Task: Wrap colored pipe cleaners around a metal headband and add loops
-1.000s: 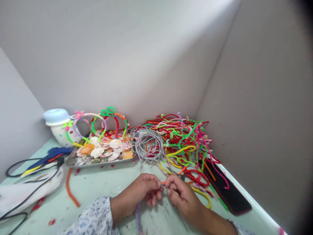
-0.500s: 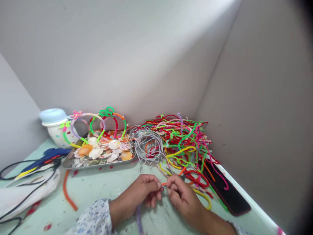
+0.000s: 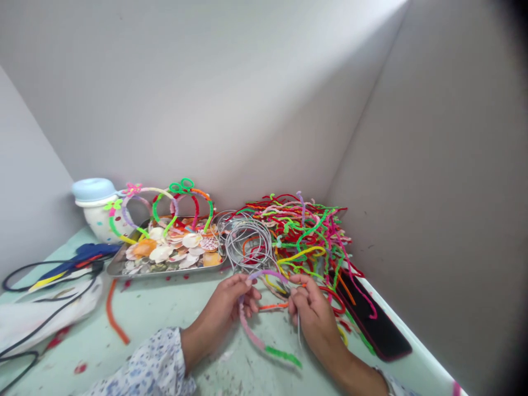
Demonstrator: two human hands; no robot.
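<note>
A curved headband wrapped in purple, pink and green pipe cleaner (image 3: 249, 328) is arching between the left hand (image 3: 233, 300) and right hand (image 3: 310, 313), its purple top bridging them, its green end trailing lowest.

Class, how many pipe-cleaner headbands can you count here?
3: one headband between left hand and right hand, one with pink flower, one with green bow, both by the shell tray; more may hide.

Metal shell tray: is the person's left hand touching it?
No, the left hand holds a pipe-cleaner-wrapped band apart from the metal shell tray.
</note>
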